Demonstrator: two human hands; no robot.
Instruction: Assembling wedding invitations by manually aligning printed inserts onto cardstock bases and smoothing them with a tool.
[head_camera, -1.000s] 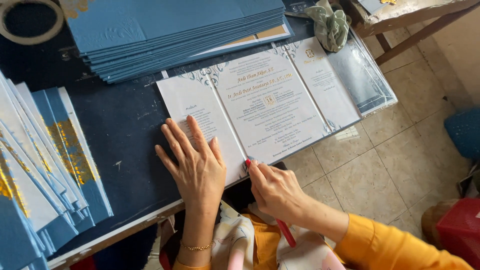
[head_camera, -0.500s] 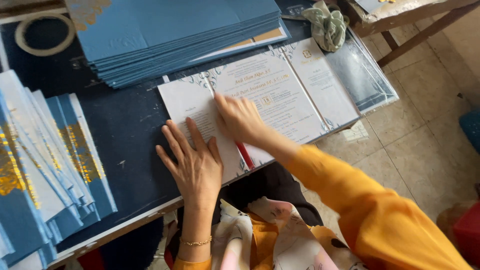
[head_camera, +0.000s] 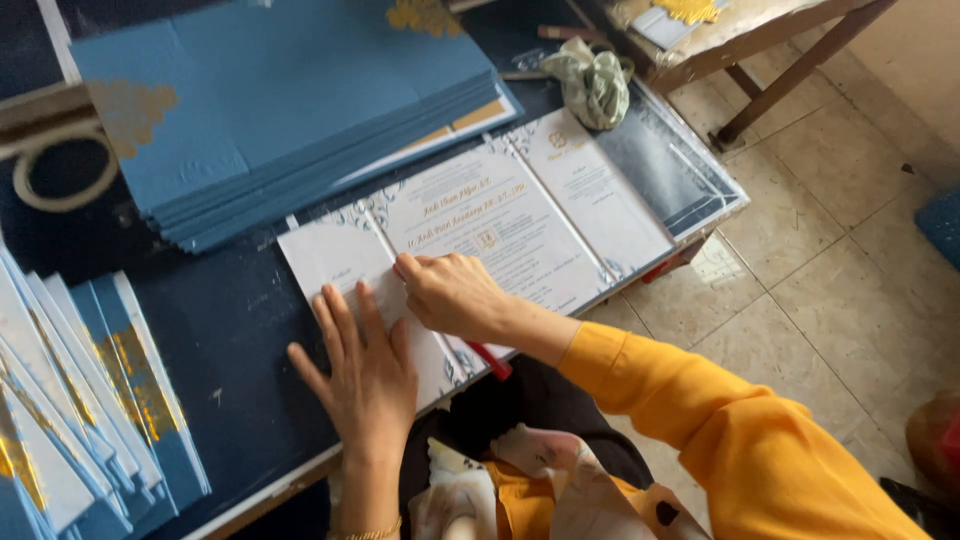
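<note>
The dark work table (head_camera: 230, 310) carries everything here. At its far side sits a tall stack of blue folded covers (head_camera: 290, 110), and at the near left edge a fanned row of blue and white cards with gold print (head_camera: 90, 400) overlaps like shingles. A ring of tape (head_camera: 60, 165) lies to the far left, and a crumpled green cloth (head_camera: 592, 82) rests beyond the far right corner of the work.

The item under the hands is a white three-panel printed card (head_camera: 510, 225), opened flat. Its long axis runs diagonally, from the near left up toward the far right, and its right end reaches the table's edge above the tiled floor (head_camera: 800, 270). Two fold lines cross that axis, dividing the left panel, the wide centre panel and the right panel.

The left hand (head_camera: 362, 372) lies palm down, fingers spread and straight, on the near corner of the left panel; it grips nothing and appears only to press the sheet flat. The right hand (head_camera: 450, 295) is loosely curled, knuckles up, directly on the left fold line, with its fingertips touching the paper at the crease. A red slender object (head_camera: 492, 360) shows below the wrist; whether that hand holds it cannot be told.

The governing relation: the crease lies just under the right hand, running away from the person toward the far side, with the centre and right panels extending off to the right. The right hand is nearer the crease; the left hand sits just beside it.
</note>
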